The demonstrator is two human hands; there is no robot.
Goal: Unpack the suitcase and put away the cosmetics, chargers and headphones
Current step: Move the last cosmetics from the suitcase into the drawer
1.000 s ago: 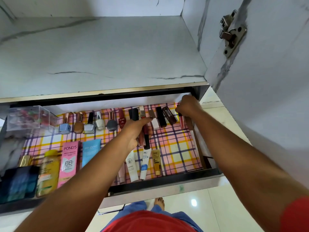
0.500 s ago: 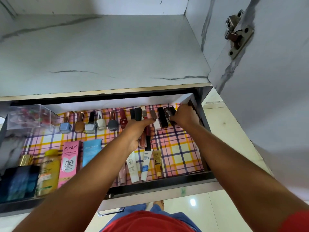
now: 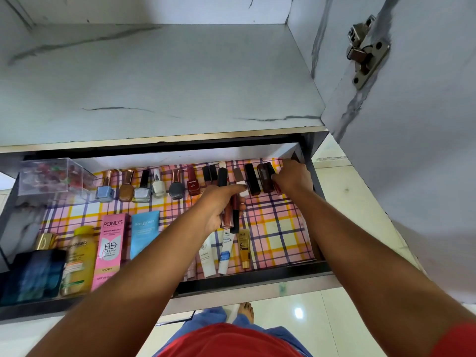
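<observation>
An open drawer [image 3: 257, 278] lined with pink plaid paper holds cosmetics. Along its back stands a row of nail polish bottles [image 3: 141, 189], then lipsticks [image 3: 251, 179]. My left hand [image 3: 219, 204] hovers over the middle of the drawer. It grips a bundle of slim tubes [image 3: 231, 215], one black and one rose-coloured. My right hand [image 3: 292, 176] is at the back right, fingers curled on a dark brown lipstick [image 3: 265, 177] at the end of the row.
A clear plastic box [image 3: 51, 176] sits back left. In front lie a Pond's BB cream box [image 3: 110, 243], a blue tube [image 3: 144, 233], a yellow bottle [image 3: 79, 261], a dark blue box [image 3: 33, 274] and small tubes [image 3: 208, 258]. A marble-look shelf [image 3: 154, 81] overhangs; the cabinet door [image 3: 412, 150] stands open at right.
My right hand moved from the drawer's back right corner a little left to the end of the lipstick row. My left hand stays over the middle with its tubes.
</observation>
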